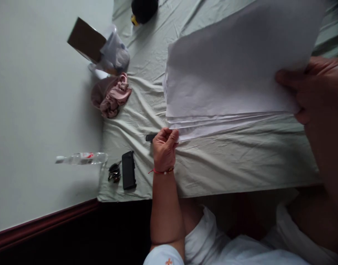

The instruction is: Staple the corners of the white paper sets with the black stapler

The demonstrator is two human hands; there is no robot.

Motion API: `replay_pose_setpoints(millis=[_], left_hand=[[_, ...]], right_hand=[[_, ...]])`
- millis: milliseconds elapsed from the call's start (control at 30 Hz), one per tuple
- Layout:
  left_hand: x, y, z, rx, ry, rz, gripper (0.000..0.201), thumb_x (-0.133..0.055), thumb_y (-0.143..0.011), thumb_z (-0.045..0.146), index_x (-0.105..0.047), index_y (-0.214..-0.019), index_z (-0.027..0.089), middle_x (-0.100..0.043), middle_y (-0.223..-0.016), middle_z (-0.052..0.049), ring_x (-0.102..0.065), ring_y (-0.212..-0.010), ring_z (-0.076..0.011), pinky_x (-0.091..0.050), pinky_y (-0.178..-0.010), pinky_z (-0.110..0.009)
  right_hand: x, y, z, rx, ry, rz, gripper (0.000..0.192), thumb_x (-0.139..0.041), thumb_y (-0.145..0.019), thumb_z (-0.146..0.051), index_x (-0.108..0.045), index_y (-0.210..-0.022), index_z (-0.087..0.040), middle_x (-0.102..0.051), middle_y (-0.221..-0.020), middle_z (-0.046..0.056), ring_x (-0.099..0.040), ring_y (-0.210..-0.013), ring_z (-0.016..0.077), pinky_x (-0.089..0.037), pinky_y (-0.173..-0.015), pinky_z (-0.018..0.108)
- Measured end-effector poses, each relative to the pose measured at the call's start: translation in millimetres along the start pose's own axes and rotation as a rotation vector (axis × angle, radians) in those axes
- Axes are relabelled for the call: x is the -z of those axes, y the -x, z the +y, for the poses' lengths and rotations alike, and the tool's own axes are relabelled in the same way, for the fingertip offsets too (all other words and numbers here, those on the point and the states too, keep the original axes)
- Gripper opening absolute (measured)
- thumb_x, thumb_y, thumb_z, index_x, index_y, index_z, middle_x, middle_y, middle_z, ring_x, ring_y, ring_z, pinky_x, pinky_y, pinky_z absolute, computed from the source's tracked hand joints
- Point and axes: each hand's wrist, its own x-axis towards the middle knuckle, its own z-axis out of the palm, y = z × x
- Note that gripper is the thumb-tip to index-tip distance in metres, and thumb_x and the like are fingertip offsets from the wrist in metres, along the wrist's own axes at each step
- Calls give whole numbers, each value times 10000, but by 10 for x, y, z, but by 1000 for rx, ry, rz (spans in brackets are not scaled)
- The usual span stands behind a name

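Note:
A stack of white paper sheets (229,73) is held up over the cloth-covered table, its sheets slightly fanned along the near edge. My left hand (165,147), with a red string bracelet at the wrist, pinches the near left corner of the lowest sheets between thumb and fingers. On the right side, my right hand (318,88) grips the stack, thumb on top and fingers underneath. The top sheet looks blank; faint print shows on a lower one. Partly hidden behind my left hand lies a small black object (150,137).
A pale green cloth (213,176) covers the table. At left are a clear bottle (86,158), keys (114,172), a black case (128,170), a pink cloth (113,95), a plastic bag (116,51) and a brown box (87,38). A black item (145,10) lies farther back.

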Motion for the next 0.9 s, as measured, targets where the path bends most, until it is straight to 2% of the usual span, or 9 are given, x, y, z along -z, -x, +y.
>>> replay_pose_setpoints(millis=[100, 233, 367, 433, 500, 600, 733, 833, 900], left_hand=[[5, -5, -1, 7, -45, 32, 514, -1009, -564, 498, -611, -628, 179, -475, -541, 86, -342, -422, -19, -279, -348, -150], [4, -22, -30, 21, -26, 43, 527, -955, -623, 595, -626, -626, 184, -450, -503, 75, -372, -406, -37, -264, -339, -173], [13, -21, -40, 19, 21, 12, 424, -942, -682, 547, -723, -768, 194, -615, -630, 42, -517, -493, -55, -352, -399, -165], [28, -27, -45, 7, 41, 3, 410, -971, -654, 498, -723, -758, 188, -628, -644, 42, -549, -537, -58, -419, -466, -158], [48, -40, -54, -3, 45, 11, 416, -992, -621, 464, -718, -746, 177, -618, -633, 44, -553, -554, -62, -446, -503, -161], [86, -65, -76, -2, 40, 28, 428, -999, -606, 449, -723, -772, 168, -612, -637, 44, -534, -543, -63, -423, -486, -166], [129, -88, -102, 1, 17, 30, 386, -979, -652, 417, -717, -797, 173, -606, -652, 46, -531, -548, -64, -435, -518, -175], [131, -92, -109, -20, 15, 30, 367, -978, -648, 385, -696, -766, 182, -617, -667, 41, -565, -593, -74, -468, -578, -185], [120, -92, -108, -33, 25, 9, 369, -980, -624, 372, -690, -763, 190, -659, -715, 24, -608, -656, -93, -483, -616, -197]], right_hand=[[-26, 13, -19, 21, 0, 21, 387, -739, -873, -658, -727, -1101, -345, -697, -909, 21, -676, -716, 145, -336, -356, 207], [-27, 23, 33, 5, -6, 49, 355, -761, -829, -689, -749, -1025, -393, -552, -645, -6, -435, -440, 92, -180, -249, 240], [24, -19, 170, 105, 26, 4, 442, -691, -869, -725, -712, -1218, -454, -652, -775, -22, -623, -590, 152, -324, -279, 259], [36, -24, 189, 132, 46, 0, 504, -651, -886, -748, -671, -1313, -479, -658, -807, -15, -640, -611, 154, -304, -272, 250], [24, -10, 141, 43, 37, 17, 517, -697, -874, -716, -699, -1292, -411, -661, -824, 6, -622, -599, 129, -229, -285, 214], [-17, 6, 15, -114, 21, 74, 521, -797, -826, -642, -742, -1196, -279, -708, -910, 39, -605, -607, 89, -240, -380, 178], [-32, -38, -31, -190, -9, 86, 504, -826, -806, -613, -748, -1164, -265, -744, -1030, 73, -641, -647, 115, -252, -424, 199], [-2, -85, 30, -202, -44, 38, 451, -807, -838, -593, -746, -1166, -289, -750, -1038, 67, -676, -678, 145, -281, -410, 208], [19, -98, 64, -195, -118, -122, 441, -769, -875, -594, -718, -1234, -344, -749, -1107, 39, -724, -791, 187, -371, -401, 218]])
